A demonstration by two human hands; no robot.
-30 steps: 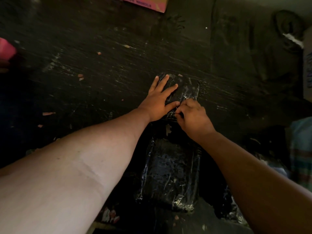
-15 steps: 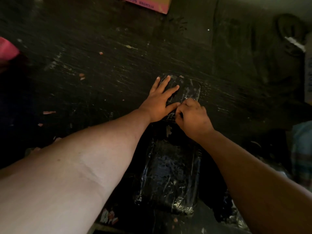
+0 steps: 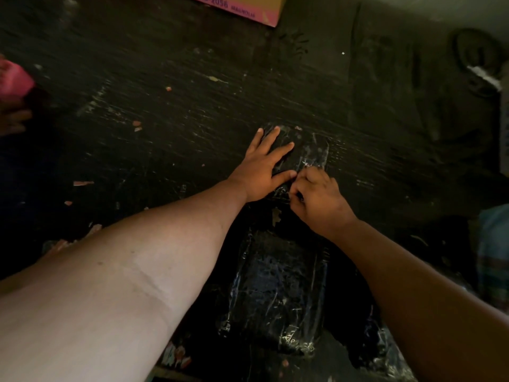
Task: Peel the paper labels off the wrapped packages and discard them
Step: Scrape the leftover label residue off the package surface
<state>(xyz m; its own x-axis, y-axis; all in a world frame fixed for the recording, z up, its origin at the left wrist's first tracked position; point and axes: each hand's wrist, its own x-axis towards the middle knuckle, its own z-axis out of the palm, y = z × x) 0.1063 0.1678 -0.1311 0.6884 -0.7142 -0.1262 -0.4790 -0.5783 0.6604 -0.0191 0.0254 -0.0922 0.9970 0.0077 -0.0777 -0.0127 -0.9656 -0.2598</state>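
Note:
A dark package in shiny plastic wrap [image 3: 314, 153] lies on the dark floor [image 3: 179, 128]. My left hand [image 3: 264, 166] presses flat on its left half, fingers spread. My right hand [image 3: 316, 199] sits at its near edge with fingers curled, pinching at the wrap; what it pinches is too small and dark to make out. A second, larger wrapped package [image 3: 278, 293] lies nearer to me between my forearms. A small torn scrap of paper [image 3: 276, 215] rests between the two packages.
Bits of torn paper [image 3: 82, 183] are scattered over the floor at the left. A pink and yellow cardboard box [image 3: 256, 9] stands at the top edge. A pink object [image 3: 13, 81] is at the far left, dark cloth [image 3: 479, 59] at the upper right.
Both hands stay on the far package. My right hand's fingers have shifted slightly along its near edge; the view has drifted a little.

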